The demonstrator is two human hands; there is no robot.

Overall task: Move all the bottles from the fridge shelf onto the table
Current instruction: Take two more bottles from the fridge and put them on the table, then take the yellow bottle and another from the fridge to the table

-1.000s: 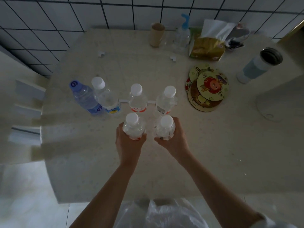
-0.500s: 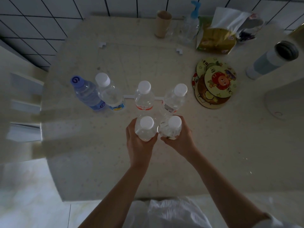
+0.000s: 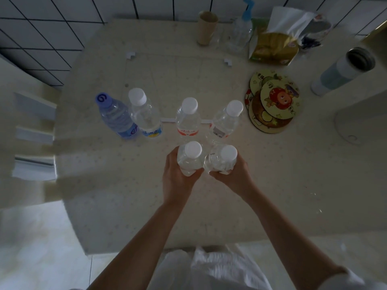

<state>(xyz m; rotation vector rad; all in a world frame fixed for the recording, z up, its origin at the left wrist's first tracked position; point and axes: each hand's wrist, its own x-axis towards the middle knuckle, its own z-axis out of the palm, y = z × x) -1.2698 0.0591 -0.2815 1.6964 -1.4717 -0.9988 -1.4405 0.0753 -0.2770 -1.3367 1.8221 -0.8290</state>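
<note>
At the bottom of the frame a white garment [image 3: 209, 268] shows between two bare forearms that reach up over the near edge of the pale speckled table [image 3: 293, 195]. At centre frame, the left hand [image 3: 178, 181] wraps its fingers around a clear white-capped bottle [image 3: 191, 158], and the right hand [image 3: 232, 176] clasps a second clear white-capped bottle [image 3: 224, 160] just beside it, the two bottles touching or nearly so; whether their bases rest on the tabletop cannot be told. Both look filled with clear liquid. Just above them stands a row of four more upright bottles: a red-labelled bottle [image 3: 187, 120] and a barcode-labelled bottle [image 3: 225, 122] close behind the held pair, then to the left a yellow-and-blue-labelled bottle [image 3: 146, 116] touching a blue-capped bottle [image 3: 116, 116]. Right of the row lies a stack of round cartoon coasters [image 3: 272, 101], and at the right edge a light blue tumbler [image 3: 343, 70] stands open-mouthed. Bare tabletop spreads to the lower right of the hands and above the bottle row. Along the table's far edge, at top of frame, sit a brown paper cup [image 3: 206, 28], a clear pump bottle [image 3: 240, 32] with a blue top, and a gold tissue pack [image 3: 274, 47] against the tiled wall [image 3: 52, 28]. The table's left edge curves down the left of the frame.
</note>
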